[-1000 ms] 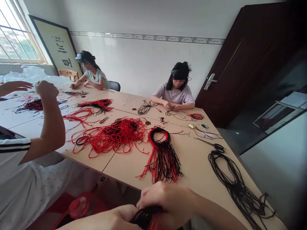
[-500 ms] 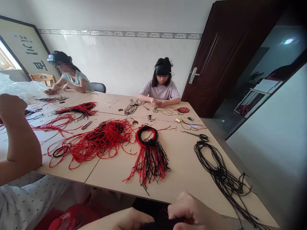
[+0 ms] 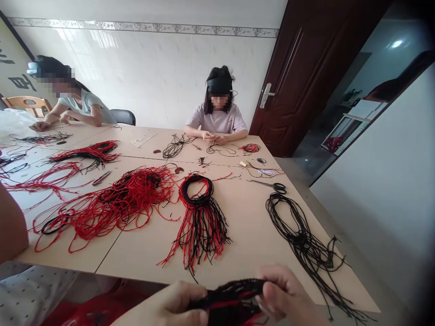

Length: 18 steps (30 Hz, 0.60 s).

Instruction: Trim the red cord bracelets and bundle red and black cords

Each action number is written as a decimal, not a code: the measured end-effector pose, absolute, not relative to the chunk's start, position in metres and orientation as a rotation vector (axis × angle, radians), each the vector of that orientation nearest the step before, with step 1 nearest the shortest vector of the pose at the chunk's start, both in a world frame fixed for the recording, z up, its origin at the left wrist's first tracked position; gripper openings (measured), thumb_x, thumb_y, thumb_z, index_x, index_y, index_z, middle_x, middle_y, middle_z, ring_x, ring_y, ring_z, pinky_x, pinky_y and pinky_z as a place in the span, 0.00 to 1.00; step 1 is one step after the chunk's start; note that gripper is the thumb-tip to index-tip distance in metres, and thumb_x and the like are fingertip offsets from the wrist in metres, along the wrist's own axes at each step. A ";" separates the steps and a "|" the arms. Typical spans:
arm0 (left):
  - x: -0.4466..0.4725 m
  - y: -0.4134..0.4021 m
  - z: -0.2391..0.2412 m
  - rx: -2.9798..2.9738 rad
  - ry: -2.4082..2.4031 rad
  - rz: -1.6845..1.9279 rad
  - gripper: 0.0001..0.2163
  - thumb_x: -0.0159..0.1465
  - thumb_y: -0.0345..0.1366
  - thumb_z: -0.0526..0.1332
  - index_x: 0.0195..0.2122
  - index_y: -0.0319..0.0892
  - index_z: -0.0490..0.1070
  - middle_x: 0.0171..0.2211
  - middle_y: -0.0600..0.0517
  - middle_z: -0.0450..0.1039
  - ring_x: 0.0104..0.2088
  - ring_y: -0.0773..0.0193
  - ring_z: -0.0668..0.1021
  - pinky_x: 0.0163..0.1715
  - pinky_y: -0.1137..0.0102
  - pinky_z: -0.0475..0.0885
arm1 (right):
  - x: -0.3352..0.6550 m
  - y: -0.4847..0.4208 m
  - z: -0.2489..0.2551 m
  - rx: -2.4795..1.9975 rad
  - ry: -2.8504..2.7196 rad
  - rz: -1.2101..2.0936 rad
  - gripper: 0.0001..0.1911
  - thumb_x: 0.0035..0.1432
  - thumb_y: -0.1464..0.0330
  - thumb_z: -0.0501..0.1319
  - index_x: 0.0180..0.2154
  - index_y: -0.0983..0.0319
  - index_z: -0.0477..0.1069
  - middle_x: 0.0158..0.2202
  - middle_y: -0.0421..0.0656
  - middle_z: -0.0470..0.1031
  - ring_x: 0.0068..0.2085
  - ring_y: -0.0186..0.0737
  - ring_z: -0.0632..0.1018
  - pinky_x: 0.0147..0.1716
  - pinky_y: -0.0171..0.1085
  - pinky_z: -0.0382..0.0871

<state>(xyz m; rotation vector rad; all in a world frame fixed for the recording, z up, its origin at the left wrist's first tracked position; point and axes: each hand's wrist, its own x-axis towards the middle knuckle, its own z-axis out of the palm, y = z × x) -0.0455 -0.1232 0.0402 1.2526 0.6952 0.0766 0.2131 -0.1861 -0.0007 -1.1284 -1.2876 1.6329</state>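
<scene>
Between my hands, at the table's near edge, is a bundle of black and red cords. My left hand is closed on its left end, thumb on top. The fingers of my right hand pinch the right end. The lower part of the bundle runs out of the frame. Just beyond lies a looped hank of black and red cords with its loose ends toward me. To the right rests a long hank of black cords.
A tangled heap of red and black cord covers the table on the left. Scissors and a tape roll lie toward the right. Two people sit across, and a person's arm is at my left.
Both hands have risen, bringing the cord bundle further into view above the table edge. My view has turned slightly right and down, so the table things appear shifted left.
</scene>
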 end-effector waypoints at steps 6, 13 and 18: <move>-0.043 -0.074 0.046 1.326 0.745 0.437 0.23 0.59 0.57 0.62 0.26 0.38 0.70 0.17 0.56 0.62 0.19 0.70 0.63 0.24 0.72 0.62 | 0.219 -0.114 0.041 -1.069 -1.464 1.510 0.27 0.60 0.43 0.53 0.25 0.60 0.58 0.13 0.30 0.54 0.14 0.27 0.59 0.17 0.31 0.56; -0.021 0.063 0.040 1.448 1.150 0.789 0.13 0.68 0.44 0.58 0.41 0.38 0.71 0.34 0.51 0.73 0.31 0.65 0.76 0.33 0.65 0.75 | 0.187 0.054 0.078 -1.476 -1.591 1.138 0.20 0.67 0.55 0.54 0.31 0.64 0.66 0.22 0.35 0.65 0.21 0.29 0.67 0.26 0.34 0.69; -0.041 0.083 -0.011 1.755 1.590 0.984 0.18 0.65 0.38 0.61 0.56 0.41 0.67 0.59 0.44 0.65 0.55 0.49 0.71 0.53 0.48 0.68 | 0.182 0.084 0.033 -1.656 -1.704 0.697 0.12 0.65 0.63 0.59 0.45 0.64 0.71 0.47 0.46 0.74 0.45 0.42 0.76 0.45 0.45 0.72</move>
